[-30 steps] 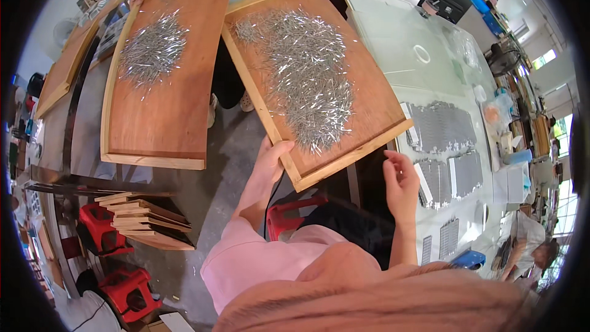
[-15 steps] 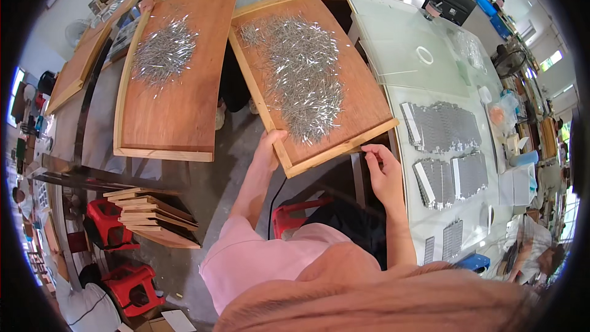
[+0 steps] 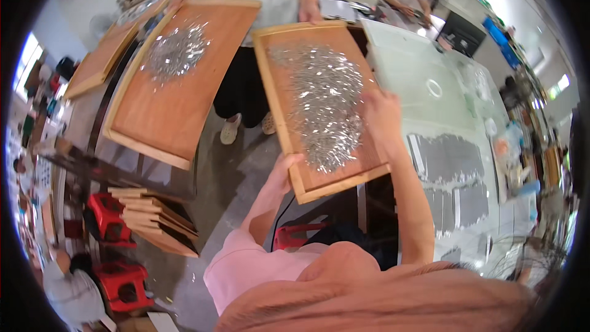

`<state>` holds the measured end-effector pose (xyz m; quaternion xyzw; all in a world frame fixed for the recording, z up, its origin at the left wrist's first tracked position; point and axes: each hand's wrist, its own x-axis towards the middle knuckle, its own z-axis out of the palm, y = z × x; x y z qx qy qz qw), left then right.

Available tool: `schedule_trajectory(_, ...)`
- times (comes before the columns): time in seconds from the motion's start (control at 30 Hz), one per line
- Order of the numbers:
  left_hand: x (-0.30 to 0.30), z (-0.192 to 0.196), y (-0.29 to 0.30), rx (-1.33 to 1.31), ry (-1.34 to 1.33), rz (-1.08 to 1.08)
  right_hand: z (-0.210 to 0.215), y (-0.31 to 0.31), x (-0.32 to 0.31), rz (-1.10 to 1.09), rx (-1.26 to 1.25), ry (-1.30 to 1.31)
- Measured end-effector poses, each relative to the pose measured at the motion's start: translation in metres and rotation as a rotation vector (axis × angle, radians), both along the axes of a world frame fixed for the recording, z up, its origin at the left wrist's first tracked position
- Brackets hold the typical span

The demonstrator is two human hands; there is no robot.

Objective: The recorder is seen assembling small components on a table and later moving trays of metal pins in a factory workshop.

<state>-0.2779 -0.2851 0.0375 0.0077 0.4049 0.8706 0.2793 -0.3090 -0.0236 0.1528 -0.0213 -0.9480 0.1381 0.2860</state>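
Wooden tray, heaped with small silvery pins, sat tilted between me and a co-worker whose hand held its far edge at 12 o'clock. My left hand gripped the near corner at 7 o'clock, fingers curled under the rim. My right hand lay on the right edge at 3 o'clock, beside the pile; whether it pinched any pins I could not tell. I judged we were sorting or spreading the pile. Next called for keeping the tray level, so nothing slid toward the glass surface at 2 o'clock.
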Motion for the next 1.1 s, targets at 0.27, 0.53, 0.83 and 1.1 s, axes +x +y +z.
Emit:
schedule_trajectory(0.27, 0.001, 0.028, -0.022, 0.111, -0.117, 0.121, 0.023, 0.029, 0.177, 0.014, -0.19, -0.05)
schedule_trajectory(0.53, -0.054, 0.081, -0.061, -0.19, 0.151, 0.337, 0.044, 0.035, 0.369, -0.393, -0.423, -0.094)
schedule_trajectory(0.83, -0.104, 0.044, -0.008, 0.311, 0.06, 0.074, 0.004, -0.04, 0.448, -0.441, -0.833, -0.034)
schedule_trajectory(1.1, -0.179, -0.141, 0.054, -0.694, 0.278, -0.052, -0.064, -0.074, 0.449, -0.437, -1.024, -0.13)
